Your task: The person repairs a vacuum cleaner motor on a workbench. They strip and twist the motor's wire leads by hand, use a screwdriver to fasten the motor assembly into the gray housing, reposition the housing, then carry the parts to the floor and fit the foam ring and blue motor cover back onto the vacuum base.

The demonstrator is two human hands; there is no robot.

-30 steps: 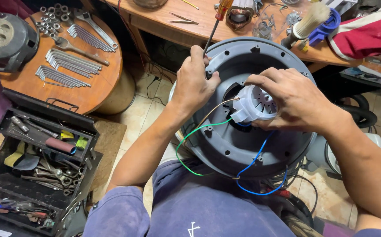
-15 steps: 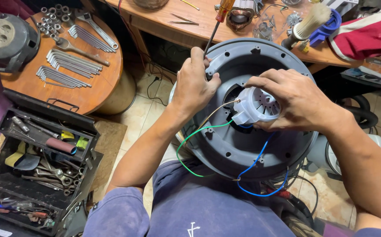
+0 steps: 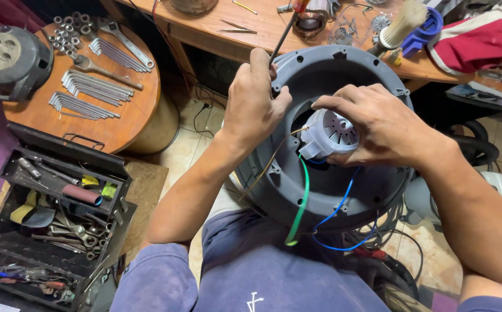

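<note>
A round grey housing (image 3: 378,190) rests tilted on the person's lap, open face up. At its centre the right hand (image 3: 387,130) closes around a small pale motor unit (image 3: 331,136), its vented end pointing up toward the camera and its long axis roughly square to the housing's face. Green (image 3: 300,202) and blue (image 3: 335,214) wires trail off its near side. The left hand (image 3: 255,104) is closed on a screwdriver (image 3: 283,37), shaft slanting to the far edge of the housing. Judging by this, the motor is being fitted or freed; the next move calls for steady support. Beyond, a wooden bench (image 3: 262,26) holds clutter.
</note>
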